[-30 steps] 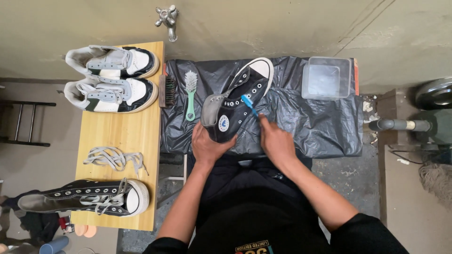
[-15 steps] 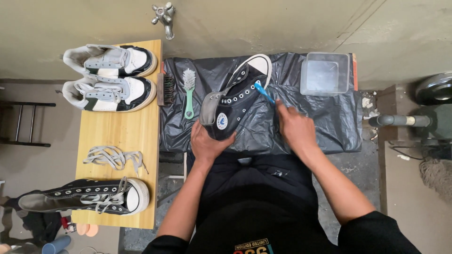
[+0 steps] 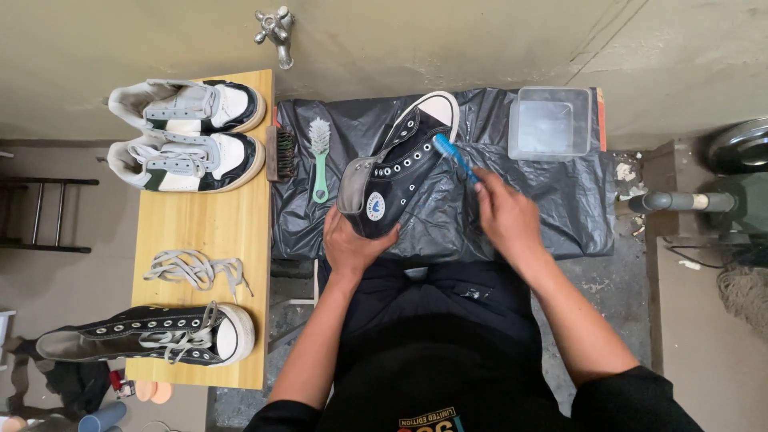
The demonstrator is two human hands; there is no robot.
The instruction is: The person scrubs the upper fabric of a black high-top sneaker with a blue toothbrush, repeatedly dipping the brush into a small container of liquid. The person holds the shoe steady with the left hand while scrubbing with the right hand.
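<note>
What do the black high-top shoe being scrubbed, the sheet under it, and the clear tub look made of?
Black high-top sneaker: likely matte canvas with metal eyelets and a white rubber toe cap. Black crinkled sheet: thin glossy plastic, creased and shiny. Clear square tub: translucent plastic. Blue toothbrush in the right hand: apparently plastic.

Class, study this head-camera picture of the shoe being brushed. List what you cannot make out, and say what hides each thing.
1. Heel of the black high-top shoe: covered by the left hand.
2. Handle of the blue brush: its lower end is hidden inside the right hand.
3. Clear plastic container: contents cannot be told; the walls are cloudy.
4. Dark brush beside the green brush: too small and shadowed to show detail.
</note>
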